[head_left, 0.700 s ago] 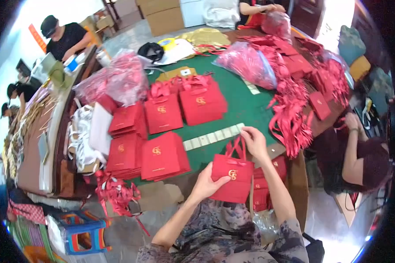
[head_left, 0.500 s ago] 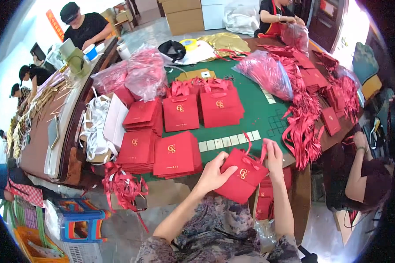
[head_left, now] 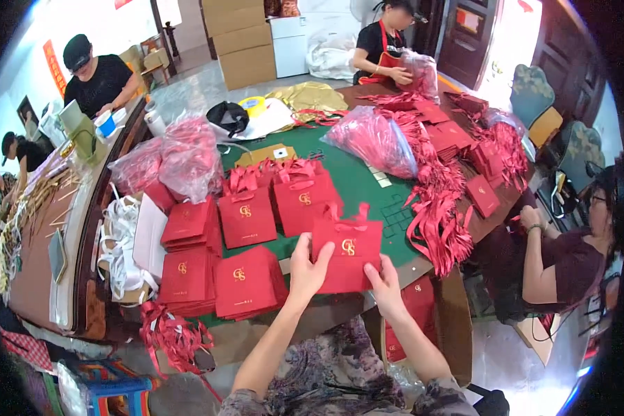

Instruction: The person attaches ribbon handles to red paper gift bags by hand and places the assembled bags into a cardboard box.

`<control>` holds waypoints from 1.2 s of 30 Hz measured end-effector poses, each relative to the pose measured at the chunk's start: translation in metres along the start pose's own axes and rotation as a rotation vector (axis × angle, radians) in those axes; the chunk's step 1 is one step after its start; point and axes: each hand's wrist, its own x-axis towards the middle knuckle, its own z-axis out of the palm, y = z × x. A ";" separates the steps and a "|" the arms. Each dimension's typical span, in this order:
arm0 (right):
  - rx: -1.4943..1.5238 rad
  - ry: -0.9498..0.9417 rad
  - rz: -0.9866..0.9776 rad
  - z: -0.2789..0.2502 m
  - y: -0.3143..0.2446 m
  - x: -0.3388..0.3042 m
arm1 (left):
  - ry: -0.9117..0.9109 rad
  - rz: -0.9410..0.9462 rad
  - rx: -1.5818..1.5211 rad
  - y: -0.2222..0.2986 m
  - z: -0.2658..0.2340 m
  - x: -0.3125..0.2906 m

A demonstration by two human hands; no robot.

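So, closest up there's a small red gift bag (head_left: pixel 347 267) with ribbon handles, held over the near part of the green mat (head_left: pixel 359 191). The left hand (head_left: pixel 306 272) grips its left side, thumb on the front, fingers around the edge. The right hand (head_left: pixel 387 283) is clamped on the lower right edge, thumb in front, fingertips mostly hidden behind. Just off the mat's near edge, by the right forearm, an open cardboard box (head_left: pixel 452 333) has more red bags (head_left: pixel 410 319) in it. A tangle of red ribbon (head_left: pixel 175 336) is at the mat's near left corner. On the mat's left part there's a flat red stack (head_left: pixel 246 288), handled bags (head_left: pixel 247 216) behind it. Loose ribbon (head_left: pixel 440 232) heaps along the mat's right edge. Beyond the mat's far side, a person (head_left: pixel 374 48) in a red apron (head_left: pixel 388 64).
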 end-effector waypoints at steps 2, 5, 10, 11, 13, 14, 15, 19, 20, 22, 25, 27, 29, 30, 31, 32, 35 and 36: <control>-0.075 0.070 -0.115 -0.010 0.003 0.030 | 0.103 0.041 -0.053 -0.003 0.008 0.007; -0.354 0.262 -0.302 -0.036 0.004 0.104 | 0.140 0.048 0.157 -0.009 0.004 -0.020; -0.716 0.251 -0.400 -0.066 0.021 0.213 | -0.029 -0.002 0.386 -0.022 -0.006 -0.087; -0.800 0.253 -0.289 -0.069 0.028 0.226 | -0.066 -0.016 0.388 -0.026 -0.007 -0.094; -0.883 0.256 -0.195 -0.073 0.040 0.242 | -0.110 0.132 0.535 -0.032 -0.010 -0.107; -0.900 0.265 -0.353 -0.074 0.043 0.246 | -0.135 0.136 0.529 -0.036 -0.010 -0.111; -1.011 0.311 -0.392 -0.073 0.045 0.247 | -0.116 0.180 0.584 -0.039 -0.010 -0.114; -1.087 0.507 -0.638 -0.061 0.041 0.216 | -0.099 0.219 0.649 -0.047 -0.008 -0.120; -1.083 0.513 -0.673 -0.061 0.035 0.200 | -0.090 0.226 0.675 -0.049 -0.007 -0.120; -0.932 0.335 -0.626 -0.067 0.024 0.157 | -0.087 0.252 0.660 -0.051 -0.007 -0.120; -1.028 0.381 -0.585 -0.084 0.011 0.093 | -0.072 0.289 0.667 -0.053 -0.007 -0.120; -1.133 0.407 -0.548 -0.103 0.006 0.065 | -0.063 0.301 0.684 -0.054 -0.005 -0.121; -1.307 0.475 -0.508 -0.115 0.008 0.050 | -0.058 0.316 0.688 -0.054 -0.005 -0.122; -1.388 0.492 -0.478 -0.119 0.010 0.045 | -0.055 0.314 0.694 -0.054 -0.005 -0.122; -1.431 0.466 -0.449 -0.122 0.011 0.043 | -0.057 0.315 0.685 -0.054 -0.005 -0.122; -1.425 0.470 -0.509 -0.124 0.013 0.042 | -0.058 0.319 0.673 -0.054 -0.005 -0.122; -1.364 0.363 -0.453 -0.117 0.014 0.037 | -0.057 0.313 0.671 -0.052 -0.005 -0.121; -1.363 0.360 -0.496 -0.109 0.014 0.034 | -0.054 0.299 0.659 -0.050 -0.005 -0.120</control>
